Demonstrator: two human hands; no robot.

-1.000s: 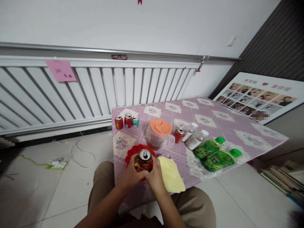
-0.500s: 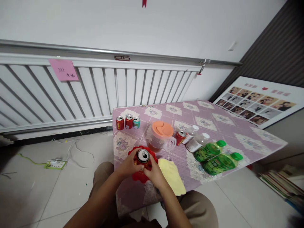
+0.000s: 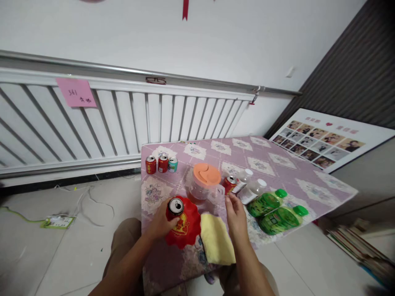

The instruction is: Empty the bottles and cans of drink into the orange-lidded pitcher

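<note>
My left hand [image 3: 161,222] is wrapped around an opened drink can [image 3: 175,209], dark-rimmed with a silver top, at the left side of a red scalloped plate [image 3: 191,230]. My right hand [image 3: 236,213] is off that can, its fingers loosely bent and holding nothing. Its fingertips are just below the handle of a clear plastic pitcher [image 3: 199,192] with an orange lid, close to another red can [image 3: 229,185]. Whether they touch either one I cannot tell. A folded yellow cloth [image 3: 217,240] lies between my hands, right of the plate.
Two red cans [image 3: 151,165] and a teal can [image 3: 173,165] stand at the table's back left. Clear bottles [image 3: 252,190] and green-labelled bottles [image 3: 280,220] lie on the right of the flowered tablecloth [image 3: 271,164]. A white radiator [image 3: 173,117] runs behind the table.
My right hand has let go of the can and moved right, toward the pitcher handle and the other red can. My left hand, still holding its can, has shifted to the plate's left side.
</note>
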